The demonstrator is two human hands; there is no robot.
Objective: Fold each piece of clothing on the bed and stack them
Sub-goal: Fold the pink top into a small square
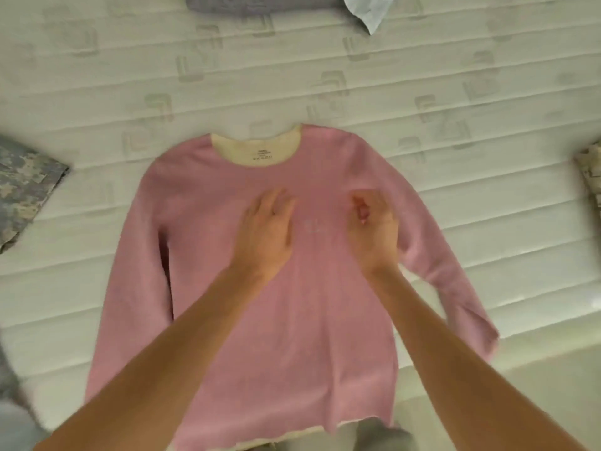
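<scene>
A pink long-sleeved top (pixel 260 336) with a cream lining lies flat and face up on the white quilted mattress (pixel 292 76), collar pointing away from me. Both sleeves run down beside the body. My left hand (pixel 268 231) rests flat on the chest, fingers straight and blurred. My right hand (pixel 374 229) lies on the chest a little to the right, fingers bent inward; no cloth is visibly pinched.
A folded camouflage garment (pixel 22 190) lies at the left edge and another camouflage piece (pixel 590 170) at the right edge. A folded grey-purple garment (pixel 260 3) and a pale blue cloth (pixel 370 8) sit at the far side. The mattress edge (pixel 487 359) runs near right.
</scene>
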